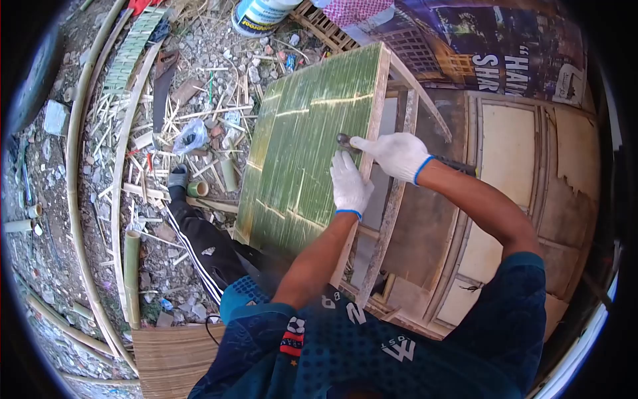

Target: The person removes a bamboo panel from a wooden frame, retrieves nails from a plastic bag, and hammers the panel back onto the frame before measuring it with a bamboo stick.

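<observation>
My right hand (399, 154), in a white glove with a blue cuff, is closed around a hammer. The rounded metal hammer head (343, 140) is over the right edge of a green split-bamboo panel (299, 139), and its dark handle shows beyond my wrist. On the panel, just below the hammer head, my gloved left hand (351, 185) lies with fingers stretched out along the surface. Whether a nail is under the hammer or at the left fingertips cannot be seen. Pale wooden strips (380, 100) edge the panel, which rests on a wooden frame (392, 219).
A handsaw (161, 93), bamboo offcuts (131, 269) and a plastic bag (191, 135) lie on the rubble at left. Long bamboo poles (78, 193) run beside them. A bucket (259, 16) stands at the top. Panelled boards (498, 159) and a printed banner (495, 40) are at right.
</observation>
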Motion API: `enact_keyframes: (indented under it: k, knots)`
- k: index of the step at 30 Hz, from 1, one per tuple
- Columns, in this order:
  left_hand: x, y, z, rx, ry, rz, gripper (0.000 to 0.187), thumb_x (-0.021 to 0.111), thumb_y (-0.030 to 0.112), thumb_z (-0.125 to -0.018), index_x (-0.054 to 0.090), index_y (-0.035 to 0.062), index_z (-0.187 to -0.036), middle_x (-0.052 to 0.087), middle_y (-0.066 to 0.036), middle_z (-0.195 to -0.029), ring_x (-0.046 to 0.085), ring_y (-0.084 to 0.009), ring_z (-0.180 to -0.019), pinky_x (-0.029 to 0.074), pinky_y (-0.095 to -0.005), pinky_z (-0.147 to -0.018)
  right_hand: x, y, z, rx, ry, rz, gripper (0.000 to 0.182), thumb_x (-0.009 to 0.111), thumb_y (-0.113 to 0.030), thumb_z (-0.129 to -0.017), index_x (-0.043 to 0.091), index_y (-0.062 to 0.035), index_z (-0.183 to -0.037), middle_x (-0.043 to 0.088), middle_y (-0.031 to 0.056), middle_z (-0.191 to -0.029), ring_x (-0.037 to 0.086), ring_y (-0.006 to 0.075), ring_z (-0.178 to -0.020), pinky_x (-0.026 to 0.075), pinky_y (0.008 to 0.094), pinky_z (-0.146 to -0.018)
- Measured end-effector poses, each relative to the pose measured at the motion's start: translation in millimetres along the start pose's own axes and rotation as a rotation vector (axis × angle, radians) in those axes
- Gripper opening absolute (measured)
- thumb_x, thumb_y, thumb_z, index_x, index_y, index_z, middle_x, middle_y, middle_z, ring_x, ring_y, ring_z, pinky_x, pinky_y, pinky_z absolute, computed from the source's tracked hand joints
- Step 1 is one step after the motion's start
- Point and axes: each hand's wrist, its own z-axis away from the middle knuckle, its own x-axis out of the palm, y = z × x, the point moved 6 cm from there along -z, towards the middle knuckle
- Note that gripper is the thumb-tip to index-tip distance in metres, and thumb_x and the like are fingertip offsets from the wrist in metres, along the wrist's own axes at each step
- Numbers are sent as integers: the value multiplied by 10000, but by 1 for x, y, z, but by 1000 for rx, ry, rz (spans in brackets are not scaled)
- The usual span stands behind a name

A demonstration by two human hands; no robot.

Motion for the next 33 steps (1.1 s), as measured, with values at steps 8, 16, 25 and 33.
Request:
enact_keyframes:
  k: [8, 16, 25, 33]
  knots:
    - [5, -1, -5, -3, -77, -53, 1002, 828, 275, -715, 303, -101, -1482, 376, -289, -1530, 348, -419, -1453, 297, -494, -1206, -1, 8, 2, 68, 44, -99, 631, 584, -76, -884, 526, -290, -1475, 676, 124, -817, 705, 294, -701, 561, 442, -578]
    - [1, 3, -1, 46, 49, 76, 851, 771, 145, -709, 359, -101, -1411, 415, -314, -1466, 401, -463, -1387, 351, -510, -1157, 28, 15, 20, 118, -3, -118, 588, 581, -145, -934, 484, -269, -1500, 692, 140, -818, 702, 323, -683, 547, 471, -563]
    - [-2, -3, -4, 148, 3, 74, 986, 822, 193, -690, 292, -115, -1462, 367, -342, -1507, 391, -494, -1387, 340, -523, -1173, 91, -118, 183, 1170, 642, -1211, 363, 562, -302, -1017, 609, -48, -1272, 663, 272, -1052, 648, 465, -994, 507, 486, -842]
    - [2, -25, -18, 242, -229, 165, 872, 536, 401, -1032, 138, -191, -1533, 247, -416, -1580, 273, -496, -1493, 242, -438, -1240, 225, -350, 250, 1844, 484, -1651, 397, 616, -364, -972, 607, 17, -1084, 640, 235, -871, 657, 387, -846, 499, 487, -770]
